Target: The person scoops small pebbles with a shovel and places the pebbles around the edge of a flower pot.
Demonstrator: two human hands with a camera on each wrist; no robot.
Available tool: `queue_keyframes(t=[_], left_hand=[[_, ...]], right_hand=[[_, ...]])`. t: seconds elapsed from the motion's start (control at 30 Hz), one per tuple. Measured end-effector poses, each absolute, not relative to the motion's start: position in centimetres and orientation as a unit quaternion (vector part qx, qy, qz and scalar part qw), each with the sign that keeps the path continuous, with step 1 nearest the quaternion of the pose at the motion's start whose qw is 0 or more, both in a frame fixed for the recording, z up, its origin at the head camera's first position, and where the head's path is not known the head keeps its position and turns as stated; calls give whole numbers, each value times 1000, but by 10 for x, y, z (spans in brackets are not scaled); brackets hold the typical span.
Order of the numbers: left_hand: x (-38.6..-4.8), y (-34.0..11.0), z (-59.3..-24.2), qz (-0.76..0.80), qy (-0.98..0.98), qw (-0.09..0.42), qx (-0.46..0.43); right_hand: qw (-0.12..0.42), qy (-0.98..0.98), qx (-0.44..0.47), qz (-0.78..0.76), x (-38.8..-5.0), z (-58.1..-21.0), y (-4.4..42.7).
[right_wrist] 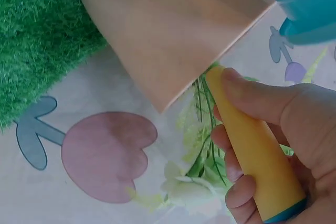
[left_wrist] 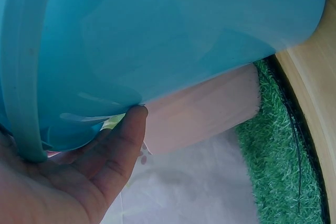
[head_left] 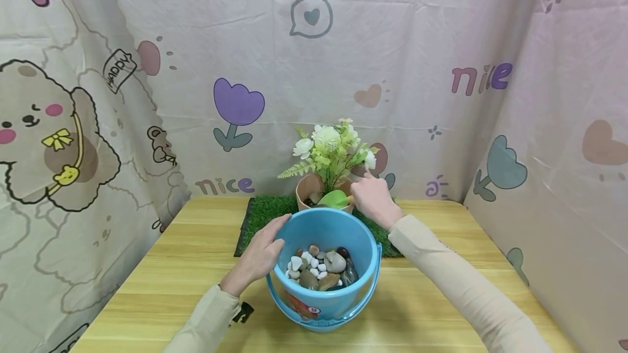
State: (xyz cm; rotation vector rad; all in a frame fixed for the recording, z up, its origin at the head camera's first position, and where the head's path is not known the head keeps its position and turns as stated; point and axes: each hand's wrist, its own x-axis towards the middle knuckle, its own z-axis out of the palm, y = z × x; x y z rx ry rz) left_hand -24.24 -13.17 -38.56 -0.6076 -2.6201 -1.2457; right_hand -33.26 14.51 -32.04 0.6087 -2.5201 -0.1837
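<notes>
A blue bucket (head_left: 319, 304) holding white, brown and grey stones (head_left: 335, 261) stands at the front. My left hand (head_left: 259, 257) grips its left rim; in the left wrist view the fingers of that hand (left_wrist: 100, 177) lie along the bucket wall (left_wrist: 173, 35). My right hand (head_left: 375, 200) holds the yellow handle (right_wrist: 257, 145) of a small shovel. Its green blade (head_left: 334, 199) is over the mouth of a pinkish-brown pot (head_left: 308, 188), behind the bucket. In the right wrist view the right hand (right_wrist: 289, 135) has thumb and fingers curled round the handle, beside the pot (right_wrist: 168, 30).
White flowers with green leaves (head_left: 328, 146) rise from the pot. A green turf mat (head_left: 267, 211) lies beneath the pot on the wooden table (head_left: 167, 266). A small black object (head_left: 243, 313) is by the left sleeve. Printed cloth (head_left: 304, 70) hangs behind and at both sides.
</notes>
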Motion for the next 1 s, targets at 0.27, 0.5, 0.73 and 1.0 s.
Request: queue_keyframes(t=[0.27, 0.5, 0.73, 1.0], left_hand=[[-242, -132, -386, -420, -880, 89, -204], [-242, -131, -387, -423, -879, 84, -204], [-243, -132, -386, -419, -881, 86, -201], [-244, -133, -387, -417, -884, 83, -196]], right_hand=[[255, -941, 206, -81, -331, -315, 150], [290, -925, 224, -99, -330, -310, 151], [302, -925, 218, -81, -328, -303, 155], [240, -950, 198, -33, -320, -302, 159]])
